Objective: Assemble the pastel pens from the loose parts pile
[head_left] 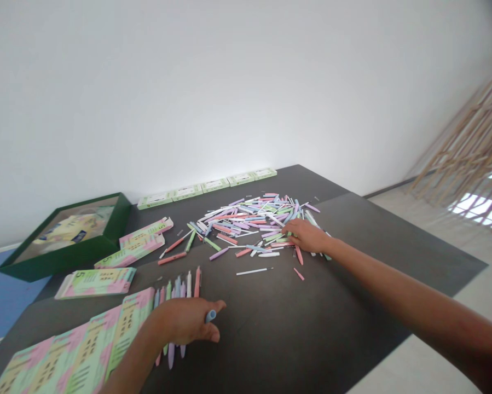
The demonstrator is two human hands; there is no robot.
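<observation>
My left hand [188, 320] is closed around a light blue pen barrel [210, 315], whose round end sticks out between the thumb and fingers. Beneath that hand lies a row of assembled pastel pens [189, 283], partly covered by it. My right hand [306, 235] is at the right side of a large heap of loose pen parts [246, 219], in pink, green, blue, purple and white. Its fingers are bent down onto the pieces; what they pinch is hidden. A white pen refill [254, 271] and a small pink piece [299, 273] lie in front of the heap.
Flat pink-and-green pen boxes [85, 350] overlap at the front left of the dark table [278, 334]. More cartons [98, 282] lie behind them, near a green box [65, 257] holding plastic packaging. Pale green boxes [188, 191] line the wall. Wooden slats [467, 137] stand at right.
</observation>
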